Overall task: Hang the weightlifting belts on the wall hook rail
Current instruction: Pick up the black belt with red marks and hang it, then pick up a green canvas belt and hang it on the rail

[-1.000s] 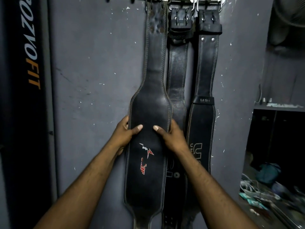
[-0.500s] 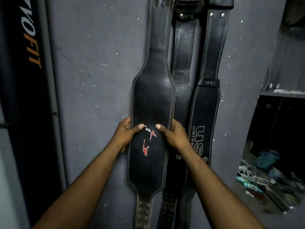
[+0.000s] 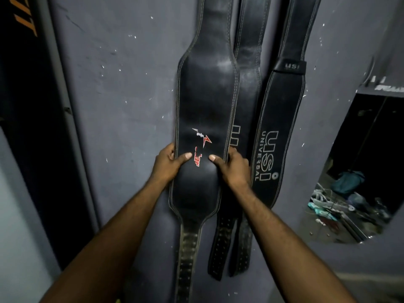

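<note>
Two grips, left hand (image 3: 167, 166) and right hand (image 3: 236, 169), clasping front belt (image 3: 205, 95), middle belt (image 3: 249, 73) overlapped behind, USI belt (image 3: 277, 127) beside

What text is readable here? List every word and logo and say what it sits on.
"USI": loop on the right belt.
"USI UNIVERSAL": same belt's wide part.
"U…": middle belt, rest hidden behind the left belt.
Orange "…IT": black panel, cut off by the frame.
Red-and-white logo on the left belt: not legible.
White lettering on the shelf edge: blurred.
</note>
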Tool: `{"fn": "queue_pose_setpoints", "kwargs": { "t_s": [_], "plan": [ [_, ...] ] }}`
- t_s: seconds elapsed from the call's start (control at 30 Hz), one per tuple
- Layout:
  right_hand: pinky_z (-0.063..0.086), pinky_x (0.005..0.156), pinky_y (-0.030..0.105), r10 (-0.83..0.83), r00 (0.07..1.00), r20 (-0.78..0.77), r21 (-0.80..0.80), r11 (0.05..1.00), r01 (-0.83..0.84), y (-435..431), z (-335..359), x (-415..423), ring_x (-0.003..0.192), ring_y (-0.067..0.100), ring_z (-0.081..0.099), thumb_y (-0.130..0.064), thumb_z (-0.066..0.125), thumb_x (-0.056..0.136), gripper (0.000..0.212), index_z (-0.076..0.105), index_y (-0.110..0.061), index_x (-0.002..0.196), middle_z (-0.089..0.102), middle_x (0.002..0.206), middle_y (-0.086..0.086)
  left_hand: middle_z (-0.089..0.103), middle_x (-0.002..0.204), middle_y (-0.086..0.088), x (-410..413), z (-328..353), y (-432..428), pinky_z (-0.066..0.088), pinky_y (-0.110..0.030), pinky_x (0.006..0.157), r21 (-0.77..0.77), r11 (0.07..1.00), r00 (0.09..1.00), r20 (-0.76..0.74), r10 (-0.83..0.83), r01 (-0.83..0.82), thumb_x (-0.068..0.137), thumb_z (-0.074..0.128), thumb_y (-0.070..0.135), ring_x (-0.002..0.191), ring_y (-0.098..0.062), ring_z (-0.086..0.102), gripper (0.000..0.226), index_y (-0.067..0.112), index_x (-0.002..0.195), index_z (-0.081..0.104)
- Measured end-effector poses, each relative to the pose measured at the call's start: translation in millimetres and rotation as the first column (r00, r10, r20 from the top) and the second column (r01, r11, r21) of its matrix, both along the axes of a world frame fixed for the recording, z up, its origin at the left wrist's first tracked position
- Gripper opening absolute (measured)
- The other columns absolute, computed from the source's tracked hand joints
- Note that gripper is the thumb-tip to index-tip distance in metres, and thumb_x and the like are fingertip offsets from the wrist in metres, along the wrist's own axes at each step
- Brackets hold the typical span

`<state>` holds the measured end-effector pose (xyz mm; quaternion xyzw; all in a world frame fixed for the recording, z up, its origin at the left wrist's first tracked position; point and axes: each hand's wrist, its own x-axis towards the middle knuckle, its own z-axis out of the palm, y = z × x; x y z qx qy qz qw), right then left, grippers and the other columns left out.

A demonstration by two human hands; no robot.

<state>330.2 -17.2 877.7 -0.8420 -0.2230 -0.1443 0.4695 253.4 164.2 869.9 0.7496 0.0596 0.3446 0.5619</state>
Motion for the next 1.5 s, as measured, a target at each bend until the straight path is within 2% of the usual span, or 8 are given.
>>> {"fn": "queue_pose_setpoints", "kwargs": {
  "t_s": [0.17,0.27,0.4,0.7,0.77,1.0,1.23,1.5],
  "plan": [
    [0.034,0.051,0.016,-0.015,1.0,-0.005,0.196,0.981,0.015,-4.3,-19.6,-16.9,0.05,0.003,0.044,-0.038,0.087,0.07,0.046,0.046,-0.019,0.072,0.049,0.059,-0.009,0.07,0.123,-0.004,-8.8,-33.9,15.0,0.056,-0.03,0.094,-0.126,0.967,0.96,-0.145,-0.238,0.22,0.087,0.07,0.004,0.113,-0.018,0.068,0.05,0.011,0.134,0.056],
    [0.037,0.055,0.022,-0.069,0.995,-0.066,0.16,0.984,0.078,-1.4,-34.6,-23.3,0.053,0.006,0.043,-0.04,0.087,0.07,0.045,0.048,-0.017,0.071,0.05,0.06,-0.008,0.07,0.123,-0.006,-10.1,-48.8,13.9,0.053,-0.041,0.101,-0.052,0.993,0.983,-0.146,-0.11,0.104,0.088,0.071,0.009,0.113,-0.019,0.068,0.046,0.012,0.132,0.058],
    [0.047,0.067,0.031,-0.15,0.985,-0.082,0.169,0.972,0.162,2.4,-37.6,-27.1,0.06,0.014,0.049,-0.043,0.084,0.073,0.042,0.053,-0.015,0.077,0.051,0.063,-0.008,0.07,0.121,-0.005,-13.5,-46.9,-1.7,0.054,-0.034,0.097,0.01,1.0,0.992,-0.121,0.022,-0.021,0.087,0.073,0.017,0.107,-0.016,0.068,0.045,0.012,0.13,0.061],
    [0.048,0.075,0.025,-0.143,0.923,-0.356,0.176,0.96,0.217,-29.1,-98.0,-84.3,0.081,0.014,0.063,-0.029,0.081,0.08,0.033,0.061,-0.014,0.101,0.07,0.089,0.0,0.062,0.092,-0.005,-62.6,-101.3,-37.2,0.049,-0.031,0.079,-0.156,0.972,0.912,-0.398,0.101,-0.176,0.089,0.07,0.031,0.096,-0.029,0.065,0.031,0.005,0.105,0.06],
    [0.048,0.077,0.025,-0.112,0.911,-0.398,0.199,0.958,0.205,-43.8,-110.9,-110.0,0.079,0.012,0.061,-0.027,0.079,0.083,0.03,0.061,-0.013,0.102,0.067,0.083,-0.003,0.057,0.085,-0.003,-93.0,-115.1,-60.5,0.046,-0.032,0.081,-0.209,0.962,0.9,-0.431,0.073,-0.178,0.091,0.068,0.024,0.085,-0.023,0.06,0.015,0.016,0.084,0.057],
    [0.06,0.078,0.048,0.145,0.813,-0.564,0.354,0.932,0.079,-104.1,-161.1,-205.4,0.071,0.029,0.068,-0.018,0.073,0.089,0.013,0.061,-0.013,0.086,0.066,0.07,0.005,0.067,0.089,-0.007,-214.3,-174.8,-143.0,0.056,-0.025,0.064,-0.571,0.819,0.874,-0.427,-0.233,-0.061,0.098,0.056,0.011,0.077,-0.02,0.067,0.007,0.014,0.094,0.061],
    [0.059,0.068,0.03,0.323,0.597,-0.734,0.311,0.942,-0.126,-196.6,-242.9,-328.4,0.068,0.017,0.065,-0.015,0.066,0.095,0.008,0.065,-0.009,0.09,0.067,0.072,0.005,0.064,0.087,-0.011,-356.5,-263.2,-245.1,0.052,-0.029,0.064,-0.682,0.674,0.788,-0.567,-0.241,-0.284,0.099,0.047,0.012,0.072,-0.023,0.061,0.015,0.01,0.096,0.061],
    [0.053,0.051,0.017,0.252,0.427,-0.868,0.159,0.957,-0.242,-244.6,-312.2,-468.3,0.056,0.007,0.059,-0.008,0.063,0.096,0.016,0.058,-0.01,0.08,0.06,0.067,0.003,0.065,0.091,-0.007,-531.3,-346.7,-317.4,0.052,-0.032,0.075,-0.672,0.539,0.628,-0.717,-0.303,-0.507,0.101,0.049,0.016,0.078,-0.021,0.062,0.011,0.016,0.095,0.058]
  ]
}}
